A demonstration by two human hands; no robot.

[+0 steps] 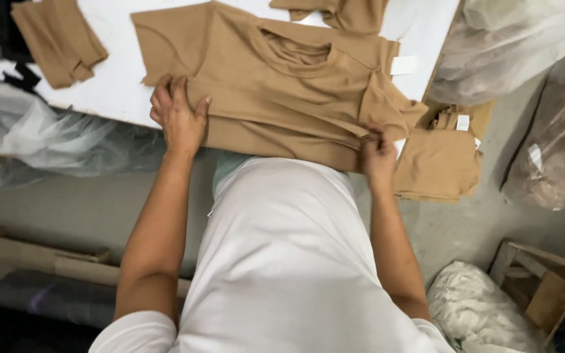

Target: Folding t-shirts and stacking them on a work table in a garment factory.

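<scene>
The fingers (165, 91) of the left hand (178, 117) lie close together, pressed flat on the left edge of a tan garment (282, 91), thumb spread apart to the side. The right hand (377, 153) pinches the garment's folded right edge between thumb and curled fingers. The garment lies partly folded on a white table (116, 78), its near edge hanging just over the table's rim against the person's white shirt (282, 261). A smaller tan piece (57, 39) lies on the table to the left, well apart. A stack of folded tan garments (439, 163) sits just right of the right hand, below the table edge. Clear plastic bags (511, 46) are heaped on the right.
</scene>
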